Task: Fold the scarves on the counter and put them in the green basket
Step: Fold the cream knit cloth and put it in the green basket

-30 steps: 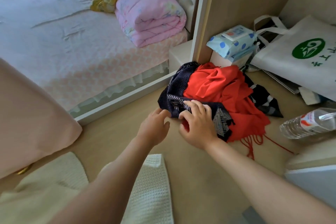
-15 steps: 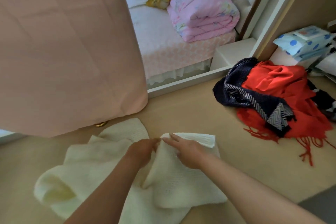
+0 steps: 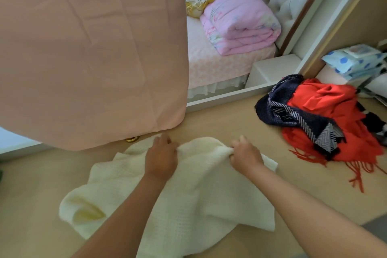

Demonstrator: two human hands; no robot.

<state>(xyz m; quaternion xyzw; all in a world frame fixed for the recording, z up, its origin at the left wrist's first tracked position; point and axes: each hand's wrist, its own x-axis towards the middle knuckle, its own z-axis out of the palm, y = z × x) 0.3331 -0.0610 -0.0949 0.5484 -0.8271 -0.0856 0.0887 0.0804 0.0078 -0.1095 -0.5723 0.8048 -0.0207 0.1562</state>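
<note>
Head view: left hand (image 3: pixel 161 161) and right hand (image 3: pixel 245 153) both curl fingers tight on the white scarf (image 3: pixel 199 199) lying on the counter (image 3: pixel 230 119). Folding looks just begun; next it needs pulling flat, I think.

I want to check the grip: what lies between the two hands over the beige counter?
In the head view, only a raised fold of the cream knitted scarf lies between the left hand and the right hand.

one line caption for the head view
Left hand and right hand grip a cream scarf on the counter
</note>
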